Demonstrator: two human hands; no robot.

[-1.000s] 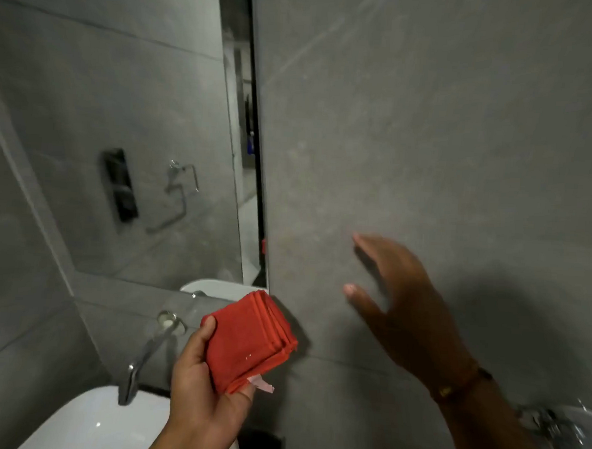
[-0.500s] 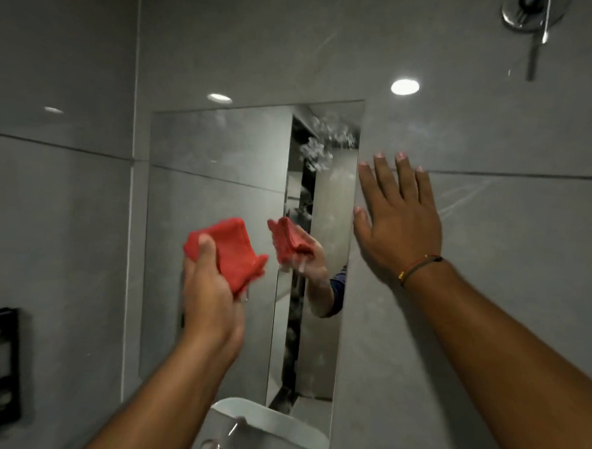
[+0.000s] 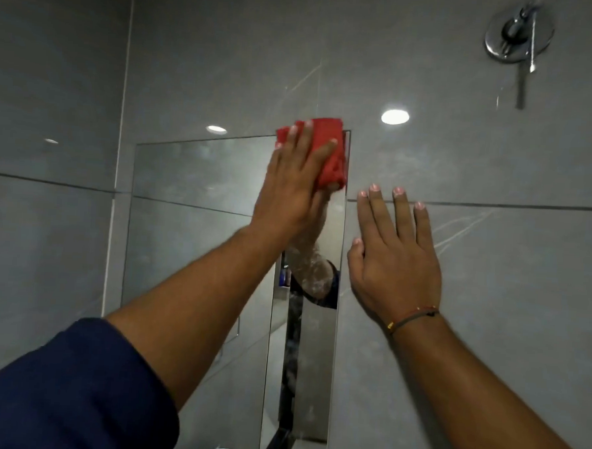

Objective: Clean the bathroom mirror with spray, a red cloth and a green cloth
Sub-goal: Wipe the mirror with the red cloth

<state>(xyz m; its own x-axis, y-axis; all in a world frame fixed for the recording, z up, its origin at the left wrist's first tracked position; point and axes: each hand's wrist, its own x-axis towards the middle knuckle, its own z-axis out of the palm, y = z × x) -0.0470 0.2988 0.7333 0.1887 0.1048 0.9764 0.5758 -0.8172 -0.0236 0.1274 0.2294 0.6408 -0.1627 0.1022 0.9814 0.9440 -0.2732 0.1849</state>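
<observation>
Flat left hand (image 3: 289,193) pins folded red cloth (image 3: 330,133) under fingertips (image 3: 308,124) on tall glass mirror (image 3: 194,177), top corner, cloth axis unclear, right hand (image 3: 395,260) splayed, empty

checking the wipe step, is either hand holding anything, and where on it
The left hand presses the red cloth on the mirror's top right corner, straight fingers across its face. The right hand holds nothing.

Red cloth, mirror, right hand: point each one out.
red cloth (image 3: 336,166), head view, right part beside the fingers
mirror (image 3: 194,174), head view, bare upper-left glass
right hand (image 3: 397,264), head view, back of hand
</observation>
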